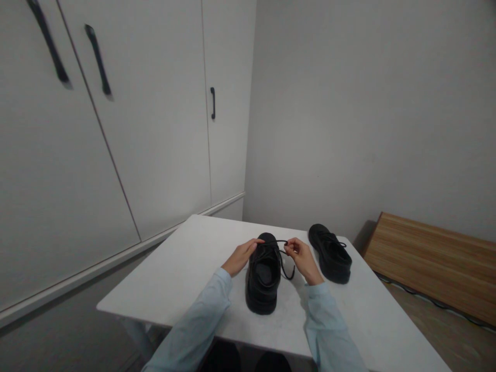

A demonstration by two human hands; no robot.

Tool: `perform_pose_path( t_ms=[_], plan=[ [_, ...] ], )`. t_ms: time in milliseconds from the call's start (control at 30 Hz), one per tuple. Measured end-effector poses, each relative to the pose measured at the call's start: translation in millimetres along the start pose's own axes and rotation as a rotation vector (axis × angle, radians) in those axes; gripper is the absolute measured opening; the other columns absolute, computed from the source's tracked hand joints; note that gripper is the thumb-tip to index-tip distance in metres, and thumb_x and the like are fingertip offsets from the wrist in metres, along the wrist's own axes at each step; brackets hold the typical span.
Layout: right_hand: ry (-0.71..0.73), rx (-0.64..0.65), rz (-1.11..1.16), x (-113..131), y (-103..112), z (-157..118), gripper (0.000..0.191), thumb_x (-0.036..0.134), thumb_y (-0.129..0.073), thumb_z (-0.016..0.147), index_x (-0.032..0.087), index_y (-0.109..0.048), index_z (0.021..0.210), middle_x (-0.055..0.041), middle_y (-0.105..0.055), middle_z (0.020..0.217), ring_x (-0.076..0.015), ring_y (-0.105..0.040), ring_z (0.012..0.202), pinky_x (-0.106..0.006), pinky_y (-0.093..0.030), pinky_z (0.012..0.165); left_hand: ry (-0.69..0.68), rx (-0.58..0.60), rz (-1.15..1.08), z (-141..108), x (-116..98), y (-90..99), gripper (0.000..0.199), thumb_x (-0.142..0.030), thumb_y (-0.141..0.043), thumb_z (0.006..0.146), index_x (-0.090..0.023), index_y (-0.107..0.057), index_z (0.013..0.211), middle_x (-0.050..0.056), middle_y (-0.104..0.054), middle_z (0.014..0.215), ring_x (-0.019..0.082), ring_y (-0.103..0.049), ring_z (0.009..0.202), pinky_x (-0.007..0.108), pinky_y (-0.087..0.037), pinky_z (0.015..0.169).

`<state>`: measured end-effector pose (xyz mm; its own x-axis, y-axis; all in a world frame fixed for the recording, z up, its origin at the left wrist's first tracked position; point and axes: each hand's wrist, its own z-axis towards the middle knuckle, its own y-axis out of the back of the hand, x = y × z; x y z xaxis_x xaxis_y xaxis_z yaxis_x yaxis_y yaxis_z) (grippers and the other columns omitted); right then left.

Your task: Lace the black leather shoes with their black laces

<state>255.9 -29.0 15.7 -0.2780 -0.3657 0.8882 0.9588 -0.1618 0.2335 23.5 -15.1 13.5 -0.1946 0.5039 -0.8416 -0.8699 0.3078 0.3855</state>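
Observation:
A black lace-up shoe [262,297] stands on the white table with its heel toward me and its toe pointing away. My left hand [242,257] is at the shoe's left side, fingers pinched together near the top of the lacing, with a stretch of lace at the fingertips. To the right of the shoe, my right hand [300,254] pinches the black shoelace [277,241], which runs fairly taut between both hands. Another length of lace hangs in a loop beside the shoe. A second black shoe [336,261] sits at the table's right, apart from my hands.
The white table [163,274] has its front edge close to my body. White cupboards [166,129] with dark handles rise at the left. A wood-grain board [434,263] is at the right, with a dark cable [426,298] along its lower edge.

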Motion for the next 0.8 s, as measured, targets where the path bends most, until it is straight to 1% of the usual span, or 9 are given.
perform_pose_path(
  t_ms=[167, 267, 400, 567, 667, 800],
  plan=[
    [0.020, 0.052, -0.183, 1.0, 0.2, -0.9, 0.017, 0.032, -0.060, 0.072, 0.016, -0.065, 0.077, -0.0038, -0.065, 0.067, -0.0180, -0.058, 0.065, -0.030, -0.045, 0.064, -0.003, -0.006, -0.001, 0.1, 0.6, -0.4, 0.045, -0.046, -0.032, 0.093, -0.021, -0.058, 0.120, 0.005, -0.060, 0.123, 0.021, -0.051, 0.117, 0.032, -0.033, 0.105],
    [0.037, 0.062, -0.313, 2.6, -0.1, -2.0, 0.020, 0.030, -0.058, 0.073, 0.015, -0.069, 0.081, -0.0063, -0.068, 0.070, -0.0199, -0.060, 0.067, -0.031, -0.044, 0.067, -0.002, -0.003, -0.001, -0.2, -0.5, 0.0, 0.045, -0.046, -0.032, 0.093, -0.020, -0.059, 0.119, 0.005, -0.061, 0.122, 0.020, -0.051, 0.116, 0.032, -0.033, 0.105],
    [0.072, 0.071, -0.425, 6.3, 0.4, -3.9, 0.020, 0.028, -0.059, 0.072, 0.015, -0.072, 0.081, -0.0086, -0.070, 0.073, -0.0211, -0.061, 0.068, -0.031, -0.044, 0.066, -0.009, 0.000, -0.003, -0.7, -2.6, 0.6, 0.045, -0.046, -0.032, 0.094, -0.021, -0.058, 0.119, 0.006, -0.060, 0.122, 0.020, -0.051, 0.117, 0.033, -0.033, 0.105],
    [0.097, 0.068, -0.481, 8.1, 0.5, -4.6, 0.018, 0.028, -0.060, 0.071, 0.015, -0.072, 0.073, -0.0088, -0.070, 0.070, -0.0209, -0.061, 0.066, -0.029, -0.043, 0.063, -0.006, -0.003, 0.001, -0.4, -2.3, 0.3, 0.045, -0.045, -0.032, 0.094, -0.020, -0.059, 0.119, 0.006, -0.060, 0.123, 0.020, -0.051, 0.117, 0.033, -0.033, 0.105],
    [0.062, 0.058, -0.470, 7.8, 0.4, -3.8, 0.019, 0.031, -0.061, 0.070, 0.016, -0.071, 0.069, -0.0081, -0.069, 0.067, -0.0210, -0.061, 0.064, -0.029, -0.043, 0.061, 0.002, -0.005, 0.007, -0.1, -2.0, 0.1, 0.044, -0.045, -0.033, 0.093, -0.020, -0.059, 0.118, 0.005, -0.061, 0.122, 0.021, -0.051, 0.118, 0.033, -0.033, 0.105],
    [-0.004, 0.034, -0.393, 6.8, 1.2, -2.5, 0.023, 0.037, -0.062, 0.069, 0.016, -0.069, 0.064, -0.0068, -0.067, 0.063, -0.0203, -0.059, 0.062, -0.029, -0.042, 0.059, 0.005, -0.006, 0.003, -0.3, -2.5, 0.0, 0.044, -0.045, -0.033, 0.093, -0.020, -0.059, 0.118, 0.005, -0.061, 0.122, 0.021, -0.051, 0.118, 0.033, -0.033, 0.105]
  ],
)
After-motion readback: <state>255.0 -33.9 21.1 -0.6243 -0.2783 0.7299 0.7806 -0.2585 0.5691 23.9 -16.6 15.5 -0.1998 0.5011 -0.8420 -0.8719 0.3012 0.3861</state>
